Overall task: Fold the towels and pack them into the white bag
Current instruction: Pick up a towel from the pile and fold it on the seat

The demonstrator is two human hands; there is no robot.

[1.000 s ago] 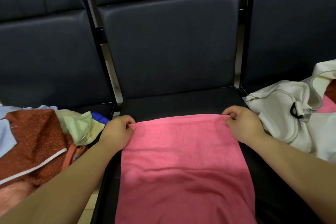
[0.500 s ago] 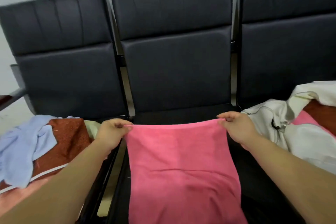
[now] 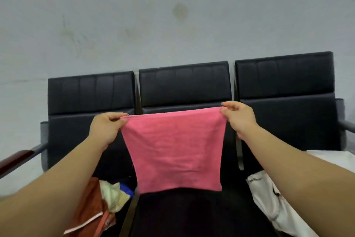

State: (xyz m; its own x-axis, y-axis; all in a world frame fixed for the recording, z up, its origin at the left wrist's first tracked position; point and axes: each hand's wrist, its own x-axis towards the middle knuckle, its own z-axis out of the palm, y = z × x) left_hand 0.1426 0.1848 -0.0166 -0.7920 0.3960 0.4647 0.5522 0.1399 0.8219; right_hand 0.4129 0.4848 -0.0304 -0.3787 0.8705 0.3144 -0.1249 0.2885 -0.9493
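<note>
A pink towel point(image 3: 175, 152) hangs in the air above the middle black seat point(image 3: 192, 213), stretched between both hands. My left hand point(image 3: 105, 128) pinches its upper left corner. My right hand point(image 3: 239, 117) pinches its upper right corner. The towel's lower edge hangs free just above the seat. The white bag point(image 3: 269, 198) lies on the right seat, partly hidden behind my right forearm. A heap of other towels point(image 3: 99, 204), rust-orange, pale yellow and blue, lies on the left seat.
Three joined black chairs point(image 3: 90, 92) stand against a grey wall point(image 3: 172, 15). A dark wooden armrest point(image 3: 15, 159) juts out at the left end, and a grey armrest point(image 3: 345, 127) at the right.
Both hands have lifted the pink towel off the middle seat and hold it up in the air. The view has tilted upward, so the wall shows.
</note>
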